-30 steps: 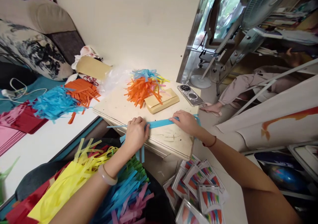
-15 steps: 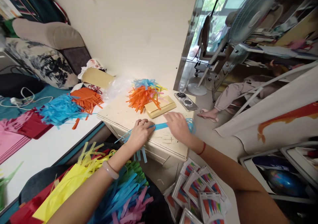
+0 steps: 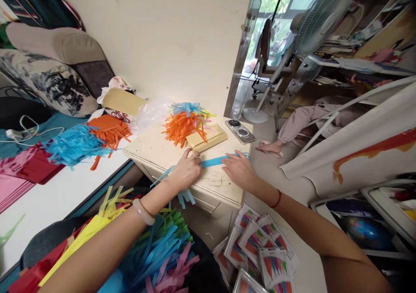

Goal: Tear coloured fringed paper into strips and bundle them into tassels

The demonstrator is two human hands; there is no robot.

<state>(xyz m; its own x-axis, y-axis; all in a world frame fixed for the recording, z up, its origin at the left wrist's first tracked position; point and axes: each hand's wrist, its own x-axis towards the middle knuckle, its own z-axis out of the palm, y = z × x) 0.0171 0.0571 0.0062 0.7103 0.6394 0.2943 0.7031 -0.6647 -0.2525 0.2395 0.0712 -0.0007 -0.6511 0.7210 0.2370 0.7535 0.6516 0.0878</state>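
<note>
A flat folded strip of blue fringed tissue paper (image 3: 212, 161) lies across the small cream table between my hands. Its cut fringes stick out past both ends, some hanging over the near edge. My left hand (image 3: 186, 171) is closed on the strip's left part, fingers curled over it. At the right part, my right hand (image 3: 241, 169) has its fingertips and thumb on the paper. Just behind the strip sits a yellow paper packet (image 3: 208, 138). An orange tissue tassel (image 3: 182, 126) with blue, yellow and pink fringes lies beyond it.
A phone (image 3: 241, 131) lies at the table's right back corner. On my lap are yellow (image 3: 78, 245), green and blue (image 3: 162, 249) fringed papers. Clear packs (image 3: 256, 241) of coloured tassels are stacked at lower right. A seated person's leg (image 3: 295, 124) and a fan (image 3: 321, 20) are beyond.
My right hand has come down onto the right part of the blue strip, its fingers now touching it. My left hand stays on the left part. The view has shifted slightly.
</note>
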